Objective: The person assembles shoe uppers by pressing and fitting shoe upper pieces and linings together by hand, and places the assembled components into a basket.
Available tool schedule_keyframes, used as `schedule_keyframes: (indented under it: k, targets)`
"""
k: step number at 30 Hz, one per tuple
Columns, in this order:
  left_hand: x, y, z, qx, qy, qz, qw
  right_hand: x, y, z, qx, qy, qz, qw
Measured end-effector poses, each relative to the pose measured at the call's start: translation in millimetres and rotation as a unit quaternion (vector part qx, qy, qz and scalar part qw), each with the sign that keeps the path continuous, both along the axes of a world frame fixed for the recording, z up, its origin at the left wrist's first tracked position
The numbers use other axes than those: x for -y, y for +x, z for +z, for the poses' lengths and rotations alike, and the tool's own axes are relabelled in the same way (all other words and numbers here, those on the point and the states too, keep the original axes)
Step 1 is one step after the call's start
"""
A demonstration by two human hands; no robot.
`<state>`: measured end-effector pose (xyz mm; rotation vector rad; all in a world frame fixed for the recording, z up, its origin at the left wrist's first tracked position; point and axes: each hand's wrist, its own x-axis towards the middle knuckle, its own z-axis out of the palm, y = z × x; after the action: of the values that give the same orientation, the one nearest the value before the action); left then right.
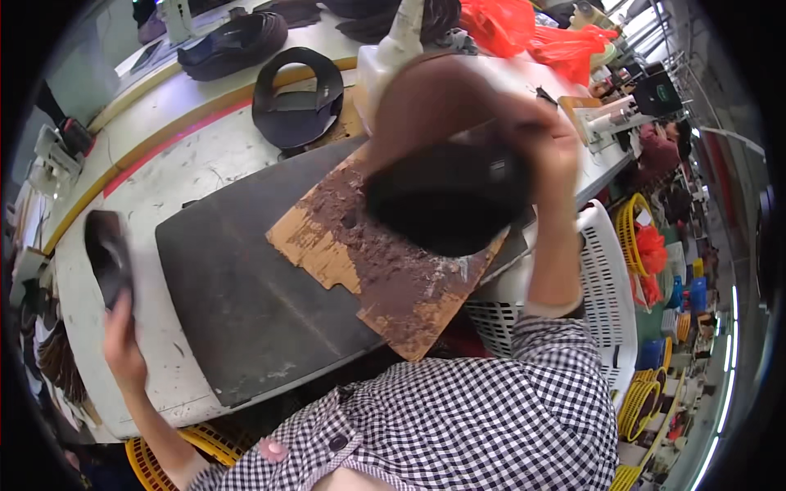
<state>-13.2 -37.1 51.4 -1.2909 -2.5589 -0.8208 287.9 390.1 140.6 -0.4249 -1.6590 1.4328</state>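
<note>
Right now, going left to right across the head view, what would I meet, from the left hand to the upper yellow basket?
Left hand → dark ring-shaped piece on the table → blurred brown-and-black piece → right hand holding it → upper yellow basket.

Your head camera, the left of the pair you wear, looks down and forward over your checked shirt (483,401) onto the desk (192,164). It sits near enough to take in both your left hand (124,348) and your right hand (557,155), while its fisheye lens curves the row of lamps (726,353) at the far right, inside a dark round rim
</note>
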Motion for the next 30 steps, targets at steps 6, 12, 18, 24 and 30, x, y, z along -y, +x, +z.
schedule_keyframes:
  k: [6,12,18,24,30]
  targets:
    - [-50,28,-9,0.199,-0.105,-0.175,0.959,-201,127,-90,0.261,0.052,-0.238,0.934]
    - [-81,65,-64,0.125,-0.162,-0.140,0.969,-251,143,-173,0.414,0.147,-0.345,0.830]
    - [-62,68,-72,0.208,-0.085,-0.187,0.956,-326,180,-144,0.459,0.208,-0.381,0.775]
    - [-22,74,-55,0.221,-0.185,-0.236,0.928,-260,119,-108,0.546,0.382,-0.283,0.690]
    - [-40,116,-72,-0.021,-0.238,-0.155,0.959,104,-55,-71,0.080,0.595,0.083,0.796]
